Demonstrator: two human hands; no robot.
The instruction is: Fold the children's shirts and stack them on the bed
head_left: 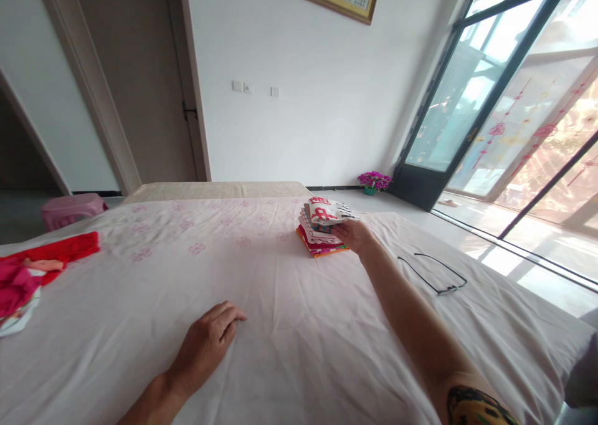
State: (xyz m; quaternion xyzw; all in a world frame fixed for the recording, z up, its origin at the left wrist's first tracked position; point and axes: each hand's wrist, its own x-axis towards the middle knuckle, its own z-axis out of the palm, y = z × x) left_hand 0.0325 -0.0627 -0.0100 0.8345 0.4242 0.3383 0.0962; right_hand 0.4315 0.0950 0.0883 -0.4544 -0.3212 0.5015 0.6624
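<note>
A small stack of folded cloths (pixel 321 243) stands on the bed sheet, with orange, red, pink and patterned layers. On top lies a folded white cloth (pixel 322 210) with red and black print. My right hand (pixel 349 233) reaches far forward to the stack's right side and grips the edge of this white cloth, its fingertips partly hidden under it. My left hand (pixel 210 334) rests on the sheet nearer to me, fingers curled together with nothing in them.
Red and pink clothes (pixel 28 275) lie loose on the sheet (pixel 187 294) at the left edge. Eyeglasses (pixel 439 281) lie right of my right forearm. Beyond are a pink stool (pixel 75 208), purple flowers (pixel 374 181) in a pot and a glass door (pixel 471 101).
</note>
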